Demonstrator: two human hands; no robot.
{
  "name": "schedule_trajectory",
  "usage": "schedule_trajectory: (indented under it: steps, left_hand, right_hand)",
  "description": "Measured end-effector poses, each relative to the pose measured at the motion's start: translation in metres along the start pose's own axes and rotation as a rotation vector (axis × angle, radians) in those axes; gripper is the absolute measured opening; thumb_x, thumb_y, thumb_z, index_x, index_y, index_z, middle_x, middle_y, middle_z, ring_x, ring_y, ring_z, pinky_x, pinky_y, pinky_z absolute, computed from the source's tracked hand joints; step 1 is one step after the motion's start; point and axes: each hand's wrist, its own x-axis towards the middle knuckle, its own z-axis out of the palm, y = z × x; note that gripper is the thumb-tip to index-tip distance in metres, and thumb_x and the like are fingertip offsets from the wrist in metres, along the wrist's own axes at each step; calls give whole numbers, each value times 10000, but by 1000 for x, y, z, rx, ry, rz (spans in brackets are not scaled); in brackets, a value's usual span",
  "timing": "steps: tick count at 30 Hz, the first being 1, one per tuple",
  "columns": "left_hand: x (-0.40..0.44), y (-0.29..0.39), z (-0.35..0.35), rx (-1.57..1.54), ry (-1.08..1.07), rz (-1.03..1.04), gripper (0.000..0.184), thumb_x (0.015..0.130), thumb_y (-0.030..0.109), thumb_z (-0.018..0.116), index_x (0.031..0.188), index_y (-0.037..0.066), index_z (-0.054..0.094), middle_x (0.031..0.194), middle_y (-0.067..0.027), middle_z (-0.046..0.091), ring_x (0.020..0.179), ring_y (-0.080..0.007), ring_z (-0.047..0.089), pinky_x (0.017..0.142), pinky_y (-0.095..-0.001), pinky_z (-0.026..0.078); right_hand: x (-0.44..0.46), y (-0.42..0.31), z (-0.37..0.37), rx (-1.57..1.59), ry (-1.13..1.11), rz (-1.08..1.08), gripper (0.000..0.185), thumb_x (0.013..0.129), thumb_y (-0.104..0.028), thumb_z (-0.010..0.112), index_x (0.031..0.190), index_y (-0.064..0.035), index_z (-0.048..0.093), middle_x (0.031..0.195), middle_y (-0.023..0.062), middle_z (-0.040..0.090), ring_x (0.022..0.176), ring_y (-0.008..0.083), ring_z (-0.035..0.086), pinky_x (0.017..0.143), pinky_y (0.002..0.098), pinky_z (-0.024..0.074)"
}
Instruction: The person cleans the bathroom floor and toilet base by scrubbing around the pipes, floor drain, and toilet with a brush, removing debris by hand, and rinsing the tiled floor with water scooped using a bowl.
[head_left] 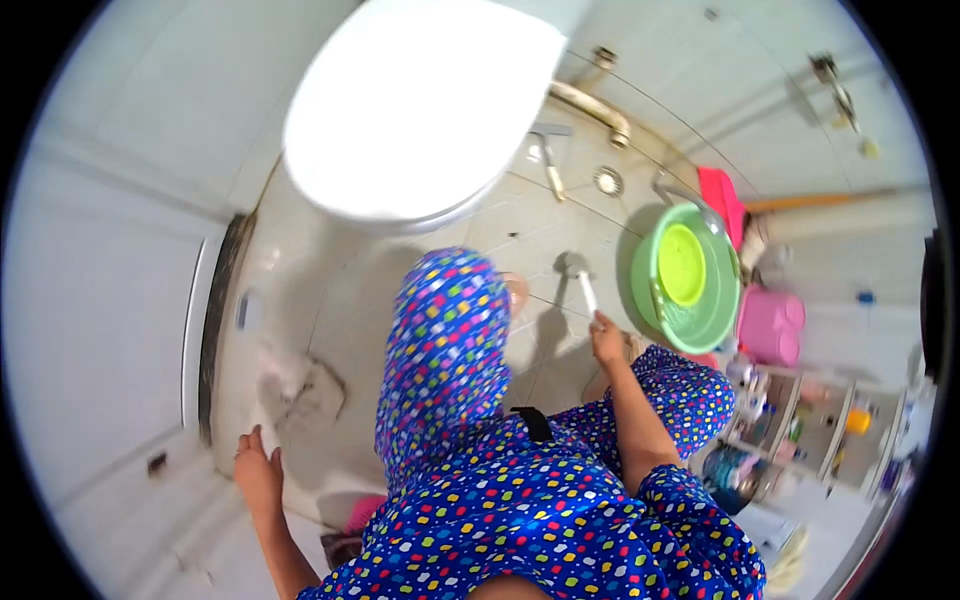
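Note:
My right hand (pixel 607 340) is closed round the white handle of a brush-like tool (pixel 587 290). The tool points up the frame over the tiled floor; a dark shape at its far end may be its head or a shadow. My left hand (pixel 259 466) is held out low at the left, thumb and fingers apart, and nothing clear shows in it. Past its fingertips is a blurred whitish patch (pixel 285 372) beside a greyish flat piece (pixel 318 393) on the floor. Between my hands are my legs in blue dotted clothing (pixel 447 325).
A white toilet (pixel 425 110) stands ahead. Near it lie a squeegee-like tool (pixel 550 165) and a floor drain (pixel 607 181). On the right are a green basin (pixel 648 270) holding a lime bowl (pixel 681 262), a pink container (pixel 772 326) and a cluttered rack (pixel 787 415).

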Motion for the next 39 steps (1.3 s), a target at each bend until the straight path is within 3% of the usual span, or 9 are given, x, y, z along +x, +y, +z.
schedule_trajectory:
  steps: [4, 14, 19, 22, 24, 31, 34, 36, 39]
  left_hand:
    - [82, 73, 8, -278, -270, 202, 436, 701, 166, 684, 1112, 121, 545, 989, -92, 589, 886, -267, 585, 719, -387, 466]
    - [211, 341, 135, -411, -349, 744, 277, 746, 262, 617, 984, 119, 627, 887, -84, 611, 826, -276, 594, 703, -386, 473]
    - [256, 452, 192, -404, -262, 749, 245, 724, 250, 641, 928, 116, 626, 814, -73, 588, 750, -251, 589, 664, -381, 467]
    - [272, 494, 200, -308, -255, 712, 204, 721, 203, 641, 890, 93, 611, 916, -84, 579, 848, -287, 576, 710, -397, 473]
    - [281, 506, 224, -348, -15, 769, 165, 711, 163, 651, 856, 97, 606, 918, -82, 568, 842, -274, 575, 708, -385, 476]
    - [294, 509, 264, -442, -98, 950, 115, 735, 139, 624, 827, 88, 579, 883, -68, 559, 825, -278, 562, 672, -390, 473]
    - [289, 499, 257, -212, 59, 834, 67, 762, 141, 592, 813, 99, 577, 873, -69, 560, 828, -281, 560, 678, -391, 471]
    - [277, 460, 225, -262, -159, 570, 65, 809, 159, 533, 846, 129, 577, 930, -63, 568, 858, -253, 562, 683, -395, 469]
    - [249, 351, 167, -409, -261, 534, 72, 818, 174, 530, 845, 121, 571, 926, -66, 564, 857, -271, 556, 691, -400, 466]
  right_hand:
    - [-68, -55, -5, -208, -119, 171, 417, 850, -256, 480, 1254, -155, 471, 919, 240, 604, 869, 403, 579, 801, 445, 452]
    - [124, -97, -7, -207, -94, 266, 425, 845, -214, 400, 1265, -169, 449, 1055, 172, 596, 970, 349, 571, 813, 452, 460]
    - [86, -76, -4, -211, -101, 290, 433, 861, -246, 403, 1293, -248, 428, 978, 183, 615, 879, 361, 594, 783, 461, 465]
    - [53, -57, 4, -190, -102, 277, 423, 871, -253, 405, 1293, -274, 427, 932, 182, 624, 829, 364, 602, 760, 463, 469]
    - [41, -65, -4, -126, -159, 344, 428, 874, -252, 420, 1301, -283, 416, 912, 178, 628, 816, 357, 604, 747, 457, 469]
    - [46, -77, -13, -175, -182, 365, 435, 870, -259, 437, 1303, -282, 413, 872, 177, 633, 819, 353, 605, 771, 446, 466]
    - [51, -85, -20, -219, -193, 376, 434, 856, -241, 442, 1290, -268, 434, 952, 182, 623, 880, 360, 593, 802, 444, 457]
    - [55, -62, -19, -215, -166, 279, 433, 847, -230, 443, 1279, -258, 450, 995, 187, 609, 916, 365, 581, 821, 444, 450]
    - [56, -71, -30, -206, -149, 200, 405, 829, -162, 454, 1229, -150, 514, 1068, 233, 570, 997, 374, 550, 848, 392, 442]
